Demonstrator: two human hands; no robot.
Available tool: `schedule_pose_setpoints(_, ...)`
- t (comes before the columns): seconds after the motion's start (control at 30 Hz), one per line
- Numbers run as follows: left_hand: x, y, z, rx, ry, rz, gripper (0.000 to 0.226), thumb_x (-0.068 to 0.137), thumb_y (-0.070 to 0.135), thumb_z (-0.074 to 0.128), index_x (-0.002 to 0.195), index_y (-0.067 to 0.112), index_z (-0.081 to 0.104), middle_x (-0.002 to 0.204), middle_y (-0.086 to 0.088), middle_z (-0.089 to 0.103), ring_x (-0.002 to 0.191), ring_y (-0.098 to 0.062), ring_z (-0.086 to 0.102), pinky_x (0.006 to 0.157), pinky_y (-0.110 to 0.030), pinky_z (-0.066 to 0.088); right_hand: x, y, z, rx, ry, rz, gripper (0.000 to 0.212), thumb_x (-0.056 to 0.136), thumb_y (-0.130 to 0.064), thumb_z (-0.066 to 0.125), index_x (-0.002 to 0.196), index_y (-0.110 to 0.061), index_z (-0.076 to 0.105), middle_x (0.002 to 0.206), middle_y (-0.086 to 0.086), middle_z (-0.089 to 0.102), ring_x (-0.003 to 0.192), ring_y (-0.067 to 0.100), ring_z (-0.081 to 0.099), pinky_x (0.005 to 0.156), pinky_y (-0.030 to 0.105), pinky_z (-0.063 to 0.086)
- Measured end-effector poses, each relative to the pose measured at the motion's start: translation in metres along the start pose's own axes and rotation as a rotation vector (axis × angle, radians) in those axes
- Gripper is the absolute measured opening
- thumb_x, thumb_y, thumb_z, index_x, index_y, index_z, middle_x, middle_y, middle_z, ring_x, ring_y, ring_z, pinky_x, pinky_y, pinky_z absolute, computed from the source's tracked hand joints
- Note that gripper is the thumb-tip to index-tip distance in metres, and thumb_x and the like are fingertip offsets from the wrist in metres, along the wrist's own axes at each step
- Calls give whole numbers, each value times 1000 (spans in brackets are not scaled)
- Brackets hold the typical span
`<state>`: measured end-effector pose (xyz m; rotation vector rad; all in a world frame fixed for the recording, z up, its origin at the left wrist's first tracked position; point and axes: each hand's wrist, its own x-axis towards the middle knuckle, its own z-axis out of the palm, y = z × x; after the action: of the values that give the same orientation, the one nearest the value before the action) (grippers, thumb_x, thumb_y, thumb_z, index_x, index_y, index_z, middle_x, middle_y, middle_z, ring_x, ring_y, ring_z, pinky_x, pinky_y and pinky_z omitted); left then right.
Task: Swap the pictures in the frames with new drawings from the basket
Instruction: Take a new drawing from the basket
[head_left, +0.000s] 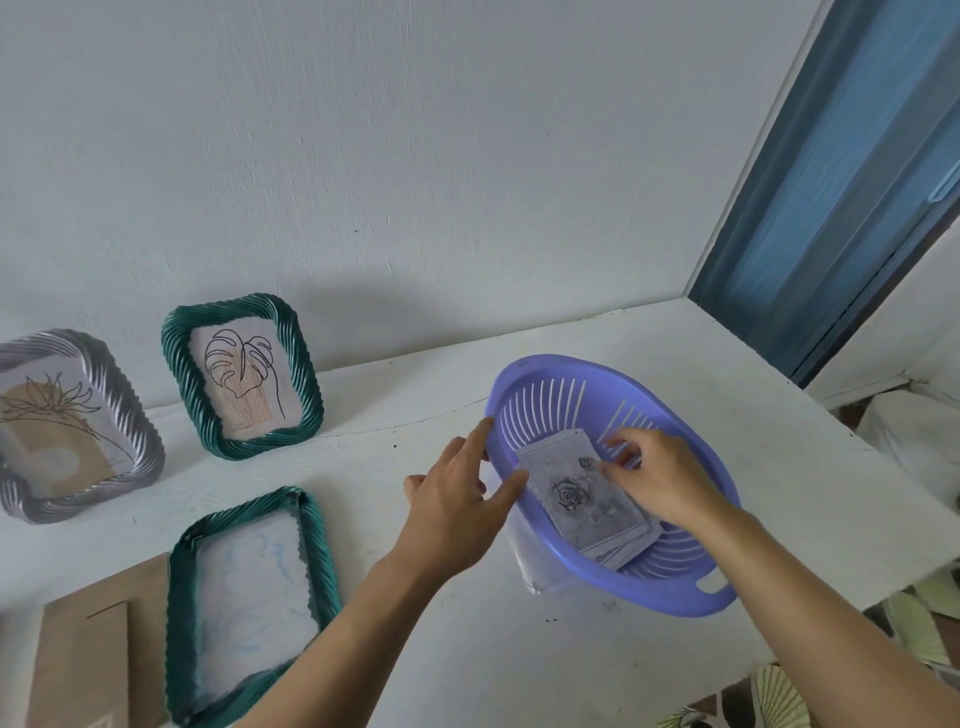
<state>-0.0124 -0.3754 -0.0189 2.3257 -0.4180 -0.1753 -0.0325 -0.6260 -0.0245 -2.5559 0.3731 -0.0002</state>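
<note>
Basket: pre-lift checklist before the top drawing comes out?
1. Purple basket steadied: ok, left hand on its rim.
2. Right hand on rose drawing: ok, fingertips touch it.
3. Only one sheet pinched: cannot tell, more sheets lie beneath.
4. Flat green frame opened: ok, brown backing board lies beside it.
5. Old picture removed from it: cannot tell.
</note>
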Motion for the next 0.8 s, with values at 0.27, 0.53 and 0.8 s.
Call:
schedule_pose_setpoints(0.27, 0, 0, -1, -43, 40, -41, 69, 89, 59, 58, 149, 42, 29, 111, 24, 49, 86, -2, 56, 101, -40, 38, 12, -22, 3, -416, -174, 72, 60, 72, -63, 76, 107, -17, 58, 104, 1, 64, 95, 24, 62, 76, 39, 54)
schedule_pose_setpoints(0.53, -1, 3, -3, -42, 28, -73, 71, 88, 61, 57, 149, 45, 27, 114, 23, 51, 90, -5, 55, 102, -40, 34, 7, -31, 1, -408, -150, 70, 54, 76, -51, 79, 108, -17, 55, 94, 1, 62, 85, 22, 59, 60, 32, 41)
schedule_pose_setpoints(0.8, 2, 6, -5, -26, 29, -75, 70, 89, 59, 58, 150, 44, 28, 115, 21, 54, 101, -9, 56, 98, -37, 29, 1, -32, 5, -444, 0, -16, 35, 81, -32, 80, 95, -17, 52, 94, -1, 58, 81, 23, 54, 58, 31, 38)
